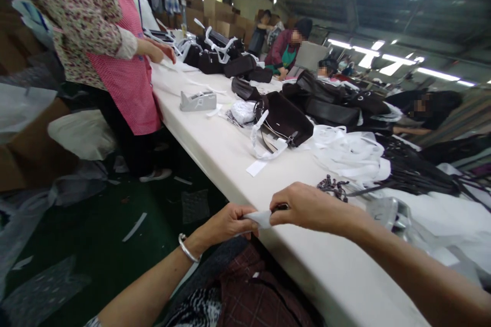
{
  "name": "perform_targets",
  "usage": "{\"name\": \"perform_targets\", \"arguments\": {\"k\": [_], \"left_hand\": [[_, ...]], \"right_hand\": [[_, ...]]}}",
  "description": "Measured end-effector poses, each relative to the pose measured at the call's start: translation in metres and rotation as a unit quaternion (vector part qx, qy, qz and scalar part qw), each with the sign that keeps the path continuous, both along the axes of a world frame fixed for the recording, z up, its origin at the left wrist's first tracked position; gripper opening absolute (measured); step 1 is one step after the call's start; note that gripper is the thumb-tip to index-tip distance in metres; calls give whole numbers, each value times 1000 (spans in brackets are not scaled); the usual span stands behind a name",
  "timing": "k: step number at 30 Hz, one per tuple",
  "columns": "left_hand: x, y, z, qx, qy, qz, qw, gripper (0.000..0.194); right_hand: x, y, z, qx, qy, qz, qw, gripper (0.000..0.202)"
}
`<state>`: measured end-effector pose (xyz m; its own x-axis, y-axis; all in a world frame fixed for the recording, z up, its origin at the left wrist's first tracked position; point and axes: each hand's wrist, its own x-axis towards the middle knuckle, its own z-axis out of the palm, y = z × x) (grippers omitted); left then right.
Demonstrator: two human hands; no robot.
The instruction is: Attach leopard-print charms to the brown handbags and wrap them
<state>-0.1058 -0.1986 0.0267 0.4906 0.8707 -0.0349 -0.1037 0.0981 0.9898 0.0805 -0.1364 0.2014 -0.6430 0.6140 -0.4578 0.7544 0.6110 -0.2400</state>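
Over the near edge of the table, my left hand (235, 222) is closed with fingers and thumb pinching a white wrapping strip (262, 218). My right hand (297, 205) grips the other end of that strip, its fingers curled. A small dark piece (281, 208) shows at the right fingers; what it belongs to is hidden. Beyond my hands lies a dark handbag (289, 115), its handle partly wrapped in white. To the right of it is a heap of white strips (349, 156), with a small patterned bundle (332, 186) in front.
A tape dispenser (198, 101) stands near the table's (215, 140) left edge. A metal dispenser (389, 214) sits by my right forearm. Several dark bags (326, 97) and dark straps (418, 163) cover the far side. A co-worker in a pink apron (123, 79) stands at left; others work farther back.
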Motion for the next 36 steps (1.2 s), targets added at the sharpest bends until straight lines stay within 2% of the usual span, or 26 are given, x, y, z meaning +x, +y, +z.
{"name": "perform_targets", "arguments": {"k": [3,5,8,10,12,15,19,21,23,26,30,33,36], "left_hand": [[3,-1,0,118,100,110,982,27],[3,-1,-1,166,128,143,967,26],[5,0,-4,151,112,117,975,28],[8,1,-7,102,84,83,988,29],[10,2,-8,38,43,50,997,32],[10,1,-8,-54,-32,-14,998,40],[8,-3,-12,-140,-128,-102,976,52],[8,-5,-13,-162,-150,-114,969,53],[11,-7,-12,-160,-144,-107,971,50],[18,-9,-4,-95,-89,-70,989,41],[24,-8,3,36,9,32,999,28],[22,-7,0,48,25,60,997,31],[21,-6,2,22,19,56,998,29]], "right_hand": [[22,11,1,-76,27,-66,995,26],[31,12,1,-85,55,-107,989,28],[32,4,2,-92,77,-119,986,34],[28,-4,3,-82,71,-120,987,35],[25,-10,4,-38,66,-119,990,32],[25,-16,2,50,68,-68,994,23],[28,-22,-2,118,67,79,988,23],[27,-26,-4,135,59,136,980,25],[23,-29,-4,137,42,155,977,27],[18,-27,-5,100,24,102,989,22],[27,-11,-1,15,30,10,999,15],[42,4,8,1,13,-36,999,17],[44,8,9,41,3,-64,997,16]]}}
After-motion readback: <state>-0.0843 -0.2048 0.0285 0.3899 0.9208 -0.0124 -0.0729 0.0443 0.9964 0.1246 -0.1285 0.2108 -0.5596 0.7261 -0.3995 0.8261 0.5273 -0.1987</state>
